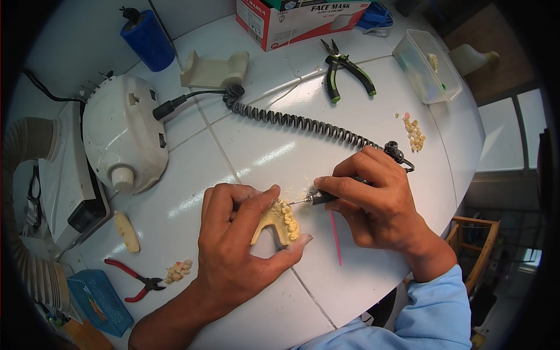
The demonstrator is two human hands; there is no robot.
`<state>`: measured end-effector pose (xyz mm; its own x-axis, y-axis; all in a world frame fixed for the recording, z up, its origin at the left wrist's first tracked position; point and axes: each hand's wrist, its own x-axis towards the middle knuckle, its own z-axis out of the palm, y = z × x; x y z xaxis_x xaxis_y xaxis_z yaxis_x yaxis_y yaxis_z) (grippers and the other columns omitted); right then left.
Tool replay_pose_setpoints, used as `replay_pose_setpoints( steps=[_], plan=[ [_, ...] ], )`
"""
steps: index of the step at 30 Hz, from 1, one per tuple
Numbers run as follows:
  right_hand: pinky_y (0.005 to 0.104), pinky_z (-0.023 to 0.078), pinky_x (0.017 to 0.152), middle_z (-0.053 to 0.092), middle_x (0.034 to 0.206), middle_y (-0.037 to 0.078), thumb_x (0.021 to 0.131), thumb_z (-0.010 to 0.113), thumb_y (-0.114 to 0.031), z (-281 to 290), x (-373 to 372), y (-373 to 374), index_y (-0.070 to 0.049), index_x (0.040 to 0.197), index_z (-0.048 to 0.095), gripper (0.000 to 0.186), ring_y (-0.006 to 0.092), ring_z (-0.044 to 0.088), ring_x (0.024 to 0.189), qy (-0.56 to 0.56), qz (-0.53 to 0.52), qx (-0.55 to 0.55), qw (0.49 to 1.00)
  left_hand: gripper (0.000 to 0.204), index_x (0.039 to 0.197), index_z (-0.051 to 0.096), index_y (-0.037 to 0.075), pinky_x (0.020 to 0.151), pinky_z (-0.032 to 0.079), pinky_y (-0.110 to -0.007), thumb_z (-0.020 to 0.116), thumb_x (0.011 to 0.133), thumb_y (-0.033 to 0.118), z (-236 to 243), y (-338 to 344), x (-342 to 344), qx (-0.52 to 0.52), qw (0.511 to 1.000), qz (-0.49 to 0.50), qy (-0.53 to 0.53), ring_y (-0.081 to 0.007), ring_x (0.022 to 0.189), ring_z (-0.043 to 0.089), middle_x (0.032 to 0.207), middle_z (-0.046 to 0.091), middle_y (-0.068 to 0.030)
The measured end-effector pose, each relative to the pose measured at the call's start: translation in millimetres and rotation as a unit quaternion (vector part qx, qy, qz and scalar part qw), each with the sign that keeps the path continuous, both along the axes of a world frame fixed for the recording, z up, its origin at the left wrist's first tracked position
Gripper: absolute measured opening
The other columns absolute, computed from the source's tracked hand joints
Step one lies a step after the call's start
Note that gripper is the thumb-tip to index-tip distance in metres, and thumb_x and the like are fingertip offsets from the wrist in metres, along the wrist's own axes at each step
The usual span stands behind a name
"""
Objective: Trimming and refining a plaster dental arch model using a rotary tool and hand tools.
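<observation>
Nearest, the left hand [236,245] is pinching a yellowish dental cast [279,221] between thumb and fingers, holding it flat on the white tiled table [245,151] near the front edge. Just right of it, the right hand [373,198] is gripping a handpiece [319,198] like a pen, its thin bur [296,202] touching the cast's tooth row, or sitting just off it; the view is too small to say which. To do this well, the left hand should be bracing the cast firmly while the right is resting its heel on the table, stroking lightly and keeping the bur clear of the left thumb. A pink stick [336,238] is lying under the right hand. At near left, red pliers [131,280] and some loose teeth [178,270] are lying beside a blue basket [99,300]. Farther off, a coiled cord [303,122] is running from the handpiece to the white motor unit [122,134] at left. More teeth [414,133] are lying at right, with green pliers [344,73], a clear box [426,67] and a mask carton [291,17] at the far side.
</observation>
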<state>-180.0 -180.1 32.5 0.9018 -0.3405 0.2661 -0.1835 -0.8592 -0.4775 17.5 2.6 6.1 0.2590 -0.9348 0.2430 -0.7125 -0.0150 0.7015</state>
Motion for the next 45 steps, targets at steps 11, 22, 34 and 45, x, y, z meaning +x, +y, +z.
replay_pose_setpoints(
  steps=[11, 22, 34, 45],
  plan=[
    [0.0417, 0.048, 0.071, 0.066, 0.095, 0.006, 0.073, 0.088, -0.004, 1.0, -0.6, -1.2, -0.009, 0.111, 0.081, 0.038, 0.0264, 0.062, 0.083, 0.004, 0.002, 0.001, 1.0, 0.073, 0.13, 0.077, -0.004, 0.082, 0.061, -0.034, 0.106, 0.068, 0.02, -0.5, -0.1, 0.1, -0.001, 1.0, 0.001, 0.006, -0.0241, 0.101, 0.066, 0.116, 0.059, -0.0152],
    [0.0415, 0.05, 0.071, 0.07, 0.096, 0.009, 0.065, 0.087, 0.0, -1.0, -1.8, -0.8, -0.006, 0.113, 0.085, 0.048, 0.0273, 0.063, 0.081, -0.002, -0.003, 0.003, 1.0, 0.073, 0.13, 0.077, -0.005, 0.083, 0.061, -0.034, 0.106, 0.068, 0.02, -0.7, -0.3, -0.4, 0.0, 1.0, -0.002, 0.016, -0.0238, 0.101, 0.066, 0.115, 0.06, -0.0151],
    [0.0412, 0.049, 0.069, 0.067, 0.095, 0.007, 0.075, 0.089, -0.006, 0.2, -0.9, -1.4, -0.009, 0.11, 0.082, 0.037, 0.0266, 0.062, 0.081, 0.005, -0.003, 0.003, 1.0, 0.073, 0.13, 0.077, -0.005, 0.083, 0.061, -0.035, 0.105, 0.068, 0.02, -0.7, -0.5, 0.6, -0.002, 1.0, -0.002, 0.017, -0.0246, 0.1, 0.067, 0.114, 0.06, -0.0155],
    [0.0405, 0.049, 0.068, 0.066, 0.094, 0.006, 0.075, 0.089, -0.005, -1.3, -0.7, 0.1, -0.009, 0.11, 0.082, 0.036, 0.0263, 0.061, 0.081, -0.001, -0.006, -0.002, 1.0, 0.072, 0.129, 0.077, -0.006, 0.082, 0.061, -0.035, 0.105, 0.068, 0.02, -0.9, 0.0, 0.4, -0.002, 1.0, -0.002, 0.023, -0.0244, 0.1, 0.067, 0.113, 0.061, -0.0153]
  ],
)
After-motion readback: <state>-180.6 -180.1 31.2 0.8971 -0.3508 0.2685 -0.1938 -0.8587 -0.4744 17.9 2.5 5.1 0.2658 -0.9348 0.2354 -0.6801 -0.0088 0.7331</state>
